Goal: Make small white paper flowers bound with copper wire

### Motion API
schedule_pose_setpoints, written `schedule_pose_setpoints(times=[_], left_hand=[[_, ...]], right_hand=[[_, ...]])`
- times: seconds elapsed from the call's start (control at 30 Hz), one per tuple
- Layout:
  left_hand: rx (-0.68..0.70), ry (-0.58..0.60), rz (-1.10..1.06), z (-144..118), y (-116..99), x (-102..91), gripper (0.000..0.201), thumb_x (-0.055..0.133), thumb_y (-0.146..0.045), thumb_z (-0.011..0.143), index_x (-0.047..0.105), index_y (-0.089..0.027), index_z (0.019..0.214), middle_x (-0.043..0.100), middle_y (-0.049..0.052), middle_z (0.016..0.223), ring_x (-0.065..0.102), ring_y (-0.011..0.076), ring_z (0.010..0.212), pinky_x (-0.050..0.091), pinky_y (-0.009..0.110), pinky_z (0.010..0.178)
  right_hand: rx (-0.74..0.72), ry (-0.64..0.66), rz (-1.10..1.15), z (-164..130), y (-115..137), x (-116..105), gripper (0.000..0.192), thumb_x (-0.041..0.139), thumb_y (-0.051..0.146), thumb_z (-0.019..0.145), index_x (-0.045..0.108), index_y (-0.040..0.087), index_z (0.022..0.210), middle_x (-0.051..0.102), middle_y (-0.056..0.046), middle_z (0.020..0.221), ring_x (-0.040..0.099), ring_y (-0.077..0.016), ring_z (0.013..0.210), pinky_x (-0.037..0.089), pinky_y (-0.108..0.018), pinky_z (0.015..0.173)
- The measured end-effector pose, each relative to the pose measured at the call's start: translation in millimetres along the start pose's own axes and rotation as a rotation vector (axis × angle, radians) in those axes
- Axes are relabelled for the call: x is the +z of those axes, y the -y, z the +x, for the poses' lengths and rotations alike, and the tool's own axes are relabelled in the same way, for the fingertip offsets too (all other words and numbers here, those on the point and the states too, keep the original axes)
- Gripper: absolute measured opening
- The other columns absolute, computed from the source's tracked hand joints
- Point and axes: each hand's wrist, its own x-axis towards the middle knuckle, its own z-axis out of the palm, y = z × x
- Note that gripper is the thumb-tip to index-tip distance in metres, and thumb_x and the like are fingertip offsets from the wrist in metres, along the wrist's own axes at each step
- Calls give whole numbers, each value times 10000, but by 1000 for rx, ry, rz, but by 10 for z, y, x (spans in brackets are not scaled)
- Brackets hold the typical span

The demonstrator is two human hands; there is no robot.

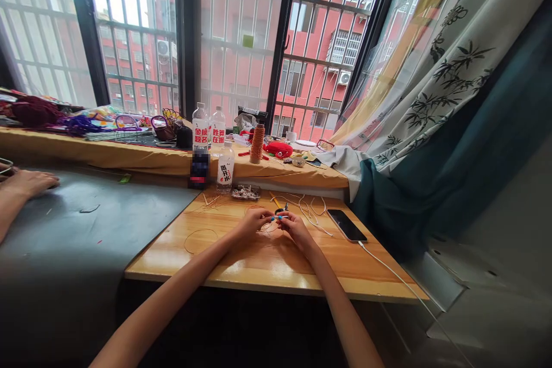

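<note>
Over the middle of the wooden table, my left hand (254,219) and my right hand (295,225) meet with fingertips pinched. Between them is a thin white piece (276,217), too small to name. Spots of blue show at the fingertips; whether these are nails or beads I cannot tell. Fine brown thread (267,227) hangs in loops below my fingers. Just beyond them lie a dark round object (279,211) and a slim yellow stick-like tool (276,202), both partly hidden. White cords (307,213) curl on the table right of my hands.
A clear box of small parts (245,192) stands behind my hands, near a water bottle (225,169). A phone (346,225) with a white cable (392,273) lies right. On the ledge stands an orange-brown thread cone (257,144). Another person's hand (30,182) rests left.
</note>
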Motion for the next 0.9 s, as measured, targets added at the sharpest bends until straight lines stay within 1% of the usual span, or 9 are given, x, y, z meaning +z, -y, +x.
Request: schedule_pose_setpoints(times=[0.13,0.27,0.37,0.53,0.63,0.77,0.9], left_hand=[[8,-66,33,9,-26,-7,256,479,-333,721,636,-144,796,621,27,703,519,108,615,397,187,553],[-29,-108,49,15,-39,-19,234,472,-301,723,630,-143,797,616,19,678,502,97,572,381,178,514],[-29,-102,49,10,-41,-20,239,471,-303,726,627,-140,803,614,20,679,498,95,565,377,177,507],[0,-68,27,6,1,-10,263,472,-327,729,620,-147,850,625,30,760,530,121,664,402,199,584],[-9,-52,27,13,32,-11,277,454,-330,740,621,-151,869,629,35,790,536,132,697,410,214,623],[0,-68,55,25,51,-14,269,452,-325,745,632,-153,847,631,39,801,535,138,721,408,222,666],[39,-47,81,30,50,-3,249,468,-314,740,641,-154,821,631,44,806,534,139,726,404,224,688]], right_hand=[[-11,2,-14,25,-32,-15,211,636,221,569,565,172,761,562,14,661,497,-80,559,380,-237,584],[-20,-8,-2,30,-21,-14,210,636,220,558,566,174,750,565,10,666,499,-83,563,374,-236,577],[-1,-6,13,14,1,-7,156,616,237,581,575,166,713,571,2,652,496,-82,560,375,-237,586],[-10,1,-2,-4,9,-3,124,614,213,577,591,164,689,570,3,647,494,-82,566,382,-241,602],[-39,5,-54,1,-10,-7,144,620,211,576,598,171,713,566,8,677,496,-82,570,386,-246,603],[-71,10,-114,17,-32,-12,184,621,227,576,584,178,750,564,9,708,504,-87,581,389,-245,596],[-72,-44,-107,50,-45,-24,265,601,246,581,524,188,828,545,19,653,498,-92,540,380,-243,556]])
